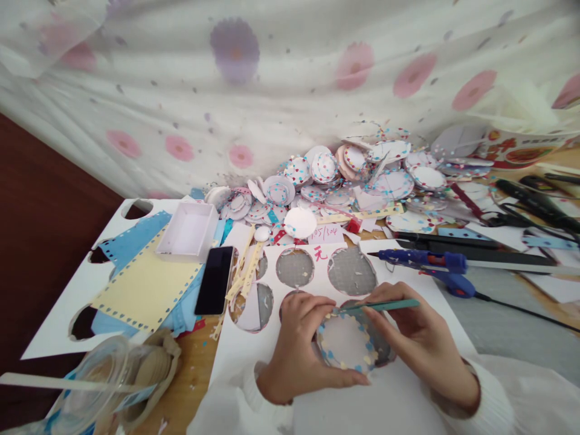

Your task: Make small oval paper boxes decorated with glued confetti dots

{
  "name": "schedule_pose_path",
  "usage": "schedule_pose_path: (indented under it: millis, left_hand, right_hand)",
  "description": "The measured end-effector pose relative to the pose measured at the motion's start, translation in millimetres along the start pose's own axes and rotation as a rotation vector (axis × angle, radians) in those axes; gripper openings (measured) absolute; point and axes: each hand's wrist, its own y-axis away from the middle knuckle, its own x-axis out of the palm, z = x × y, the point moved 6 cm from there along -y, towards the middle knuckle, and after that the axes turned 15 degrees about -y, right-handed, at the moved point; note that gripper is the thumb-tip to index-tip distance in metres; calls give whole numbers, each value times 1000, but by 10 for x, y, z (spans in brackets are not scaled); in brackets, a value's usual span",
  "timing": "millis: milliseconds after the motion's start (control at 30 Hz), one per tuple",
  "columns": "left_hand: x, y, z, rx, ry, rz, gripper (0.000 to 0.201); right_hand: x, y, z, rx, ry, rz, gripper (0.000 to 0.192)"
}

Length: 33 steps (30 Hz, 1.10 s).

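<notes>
My left hand (pixel 296 347) grips a round white paper disc (pixel 347 341) whose rim is dotted with small blue, pink and yellow pieces. My right hand (pixel 414 338) holds a thin teal stick tool (pixel 385 306), its tip touching the disc's upper rim. Both hands rest over a white sheet (pixel 235 356) with several round holes cut out of it.
A heap of finished decorated discs (pixel 344 175) lies at the back. A blue glue gun (pixel 430 263) and its cord sit right of the hands. A black phone (pixel 214 280), white box (pixel 188 231), yellow and blue paper (pixel 140 284) and tape rolls (pixel 118 380) are at left.
</notes>
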Motion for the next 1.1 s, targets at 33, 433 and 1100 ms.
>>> schedule_pose_path:
  millis: [33, 433, 1100]
  left_hand:
    - [1, 1, 2, -1, -1, 1, 78]
    - [-3, -2, 1, -6, -25, 16, 77]
    - [19, 26, 24, 12, -25, 40, 84]
  right_hand:
    - [2, -1, -2, -2, -1, 1, 7]
    - [-32, 4, -11, -3, -76, 14, 10]
    - [-54, -28, 16, 75, -138, -41, 3]
